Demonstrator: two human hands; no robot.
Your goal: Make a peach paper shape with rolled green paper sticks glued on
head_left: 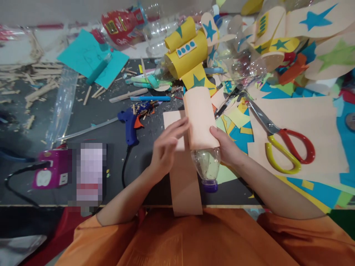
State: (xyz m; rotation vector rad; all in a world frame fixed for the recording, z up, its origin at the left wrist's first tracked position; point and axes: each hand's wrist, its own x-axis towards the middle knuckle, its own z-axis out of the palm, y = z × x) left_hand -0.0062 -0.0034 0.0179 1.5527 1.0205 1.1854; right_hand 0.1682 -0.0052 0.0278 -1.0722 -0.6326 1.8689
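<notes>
A clear plastic bottle (207,165) with a purple cap lies pointing toward me, its body wrapped in peach paper (200,117). My right hand (226,146) grips the wrapped bottle from the right side. My left hand (165,147) presses its fingertips against the paper's left edge, fingers partly stretched. A long strip of the same peach paper (184,184) runs from under the bottle down over the table's near edge.
A blue glue gun (130,123) lies left of my hands, with a purple power strip (51,168) further left. Red and yellow scissors (283,142) rest on peach sheets at right. Paper-covered bottle crafts (188,51), clear bottles, wooden sticks and coloured scraps crowd the back.
</notes>
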